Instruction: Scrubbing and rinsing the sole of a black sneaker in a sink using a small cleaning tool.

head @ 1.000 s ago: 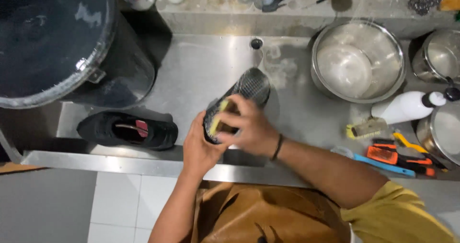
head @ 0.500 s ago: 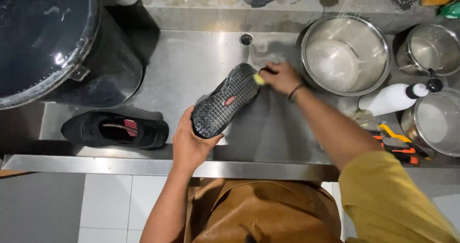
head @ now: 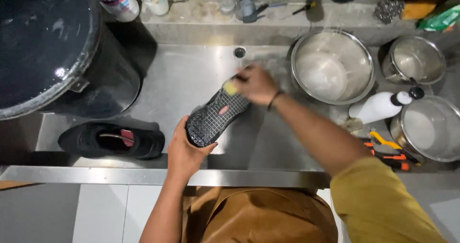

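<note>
Light dim, overhead; glare on steel sink (head: 191, 75) beyond right hand (head: 256, 84), which was motion-blurred.

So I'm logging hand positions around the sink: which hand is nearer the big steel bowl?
Right. The right hand, pressing a yellow sponge on the shoe sole, is just left of the steel bowl. The left hand grips the shoe's near end, farther away.
</note>
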